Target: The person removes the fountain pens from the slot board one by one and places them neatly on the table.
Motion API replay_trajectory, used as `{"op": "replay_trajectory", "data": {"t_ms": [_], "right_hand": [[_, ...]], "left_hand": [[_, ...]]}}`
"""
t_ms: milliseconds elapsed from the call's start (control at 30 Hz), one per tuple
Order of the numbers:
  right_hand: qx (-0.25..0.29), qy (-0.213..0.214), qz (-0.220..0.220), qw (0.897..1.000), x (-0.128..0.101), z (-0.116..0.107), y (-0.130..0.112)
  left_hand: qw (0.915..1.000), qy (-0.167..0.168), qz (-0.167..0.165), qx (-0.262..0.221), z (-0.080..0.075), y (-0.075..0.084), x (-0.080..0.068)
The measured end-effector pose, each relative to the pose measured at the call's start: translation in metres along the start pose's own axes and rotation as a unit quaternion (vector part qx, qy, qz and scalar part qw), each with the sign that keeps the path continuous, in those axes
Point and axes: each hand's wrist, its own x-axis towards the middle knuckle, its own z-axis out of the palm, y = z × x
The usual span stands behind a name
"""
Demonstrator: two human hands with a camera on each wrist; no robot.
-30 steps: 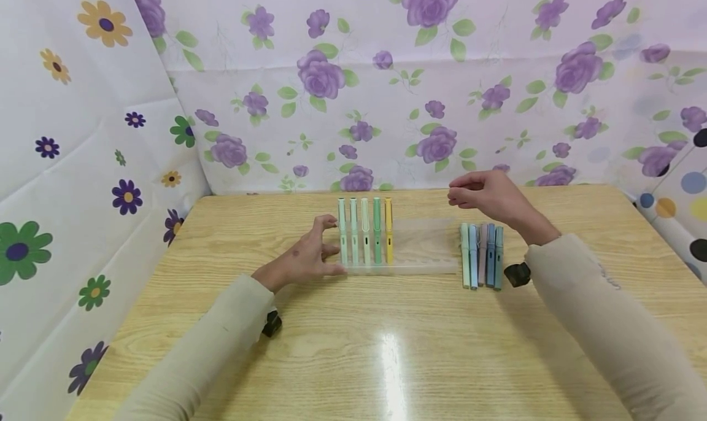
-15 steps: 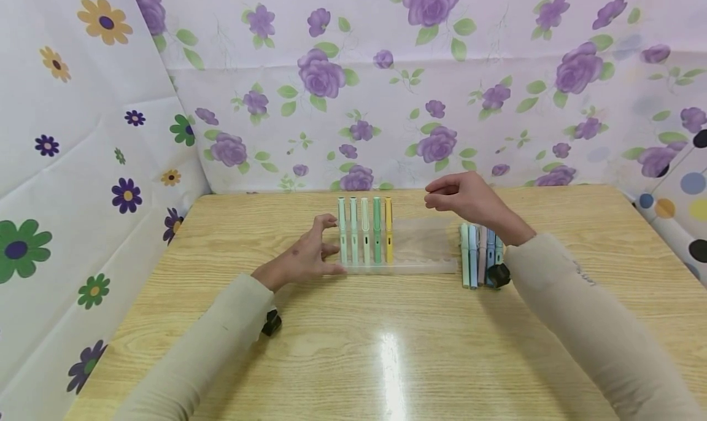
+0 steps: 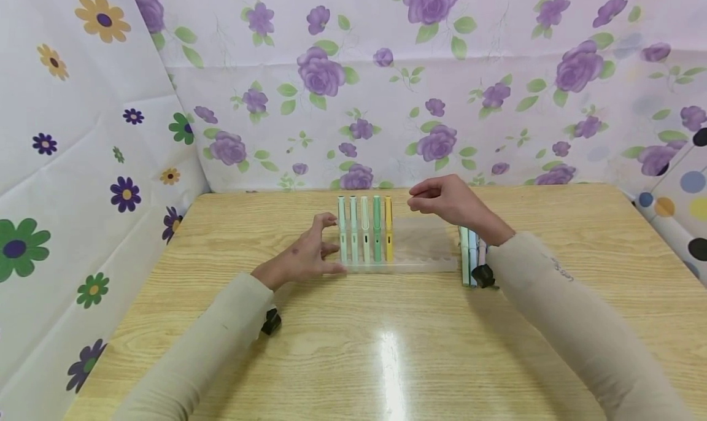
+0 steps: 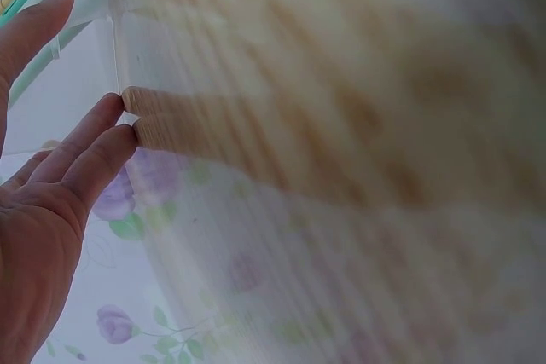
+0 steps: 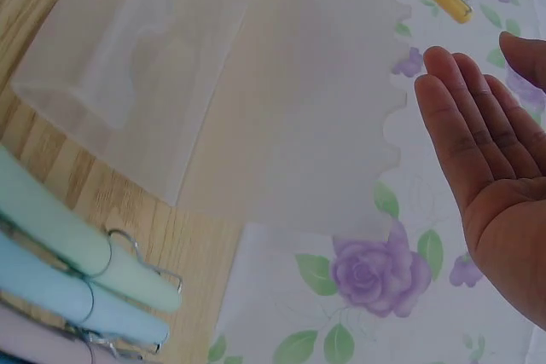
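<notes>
A clear plastic pen rack (image 3: 424, 242) stands on the table with several capped pens in its left part, in pale greens, green (image 3: 377, 227) and yellow (image 3: 389, 224). My left hand (image 3: 309, 252) is at the rack's left end, thumb low at the front. In the left wrist view its extended fingertips (image 4: 119, 108) touch the clear side panel, the thumb apart. Above the bare right part of the rack hovers my right hand (image 3: 455, 203), holding nothing. The right wrist view shows its fingers (image 5: 465, 130) nearly straight, the thumb apart from them, beside the rack's notched edge.
Several more pens (image 3: 466, 258) lie side by side right of the rack, partly hidden by my right wrist. A flowered cloth (image 3: 326, 126) hangs behind the wooden table (image 3: 331, 347), and another cloth (image 3: 83, 181) hangs along the left.
My right hand has moved left, from above the loose pens to above the rack's right part. The left hand stays at the rack's left end.
</notes>
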Motion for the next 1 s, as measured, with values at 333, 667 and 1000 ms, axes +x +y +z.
{"op": "replay_trajectory", "data": {"t_ms": [333, 667, 1000], "right_hand": [[-0.008, -0.002, -0.013, 1.0, 0.011, 0.017, -0.003], [-0.018, 0.0, -0.019, 1.0, 0.018, 0.029, -0.006], [-0.014, 0.004, -0.021, 1.0, 0.021, 0.037, -0.009]], "left_hand": [[0.9999, -0.002, -0.008, -0.011, 0.0, 0.0, 0.001], [0.9999, 0.001, -0.007, -0.013, 0.0, 0.002, 0.001], [0.9997, -0.001, -0.012, -0.019, 0.0, 0.003, 0.0]]}}
